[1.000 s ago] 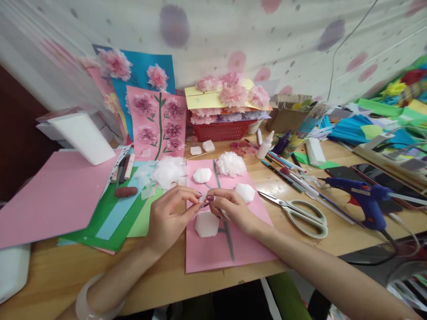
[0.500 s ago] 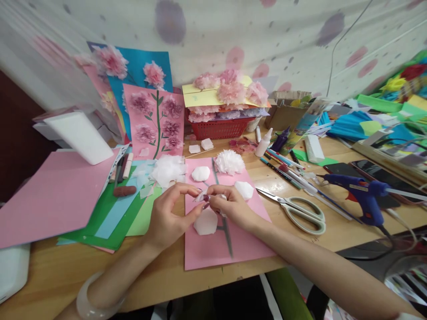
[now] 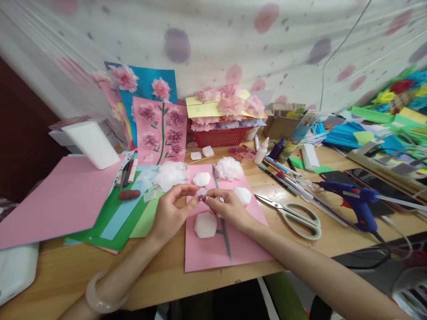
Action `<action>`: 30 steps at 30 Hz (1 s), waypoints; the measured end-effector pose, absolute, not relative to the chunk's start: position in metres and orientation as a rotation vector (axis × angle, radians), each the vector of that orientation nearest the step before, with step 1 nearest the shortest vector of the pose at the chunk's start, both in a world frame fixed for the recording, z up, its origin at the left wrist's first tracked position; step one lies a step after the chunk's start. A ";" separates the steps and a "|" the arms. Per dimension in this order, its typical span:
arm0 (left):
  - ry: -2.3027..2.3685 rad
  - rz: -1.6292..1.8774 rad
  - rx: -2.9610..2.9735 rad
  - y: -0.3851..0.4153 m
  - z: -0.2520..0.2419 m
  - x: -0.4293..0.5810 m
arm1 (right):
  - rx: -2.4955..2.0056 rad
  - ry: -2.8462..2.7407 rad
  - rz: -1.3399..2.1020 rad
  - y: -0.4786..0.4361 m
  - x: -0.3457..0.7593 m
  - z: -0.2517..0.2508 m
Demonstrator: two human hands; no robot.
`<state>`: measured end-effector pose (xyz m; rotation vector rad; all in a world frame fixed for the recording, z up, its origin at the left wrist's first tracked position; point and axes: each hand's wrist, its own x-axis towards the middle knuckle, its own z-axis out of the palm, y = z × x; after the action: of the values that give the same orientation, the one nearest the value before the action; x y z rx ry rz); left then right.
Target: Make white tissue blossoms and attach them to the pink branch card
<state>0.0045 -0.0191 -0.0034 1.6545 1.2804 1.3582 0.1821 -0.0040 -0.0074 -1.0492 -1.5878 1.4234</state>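
The left hand (image 3: 168,215) and right hand (image 3: 230,209) meet over the pink card (image 3: 213,253) on the counter (image 3: 50,271). Each grip is closed, its fingertips pinching one small tissue piece (image 3: 202,192) just above the card. The piece appears light, soft and easily torn: hold it at the edges with minimal pressure. Beyond lies a fluffed white flower (image 3: 229,169).
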 end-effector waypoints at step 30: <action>1.908 1.504 1.478 0.047 -0.009 -0.068 | -1.414 -1.734 1.298 0.008 0.180 0.000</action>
<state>-0.0676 0.0466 -0.0092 1.4780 1.9076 1.5041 0.1804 0.0083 -0.0002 -1.4139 -1.7339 1.2975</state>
